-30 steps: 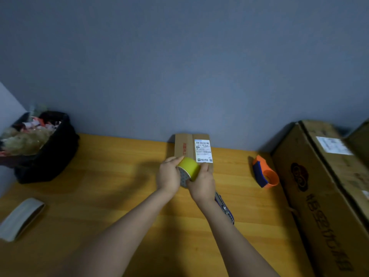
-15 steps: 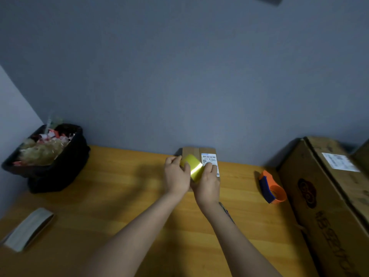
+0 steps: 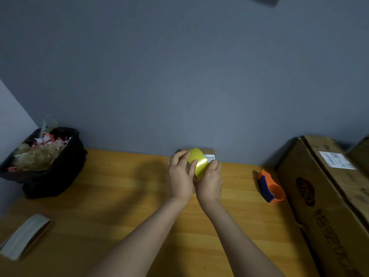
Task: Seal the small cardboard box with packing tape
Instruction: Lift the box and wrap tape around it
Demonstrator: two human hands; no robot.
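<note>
A yellow roll of packing tape (image 3: 198, 162) is held between both hands over the wooden table (image 3: 111, 196). My left hand (image 3: 179, 176) grips its left side, thumb on the roll's face. My right hand (image 3: 210, 181) cups it from below and the right. Behind the roll, against the grey wall, lies the small cardboard box (image 3: 211, 153) with a white label; only its far edge and label corner show, the rest is hidden by the roll and hands.
A black bin (image 3: 50, 172) full of scraps stands at the back left. A grey tape roll (image 3: 24, 238) lies at the front left. An orange and blue tape dispenser (image 3: 270, 186) sits right of my hands, beside a large cardboard box (image 3: 327, 196).
Both hands carried the yellow roll away from me and up over the small box. The roll now covers most of the box. The view tilted upward.
</note>
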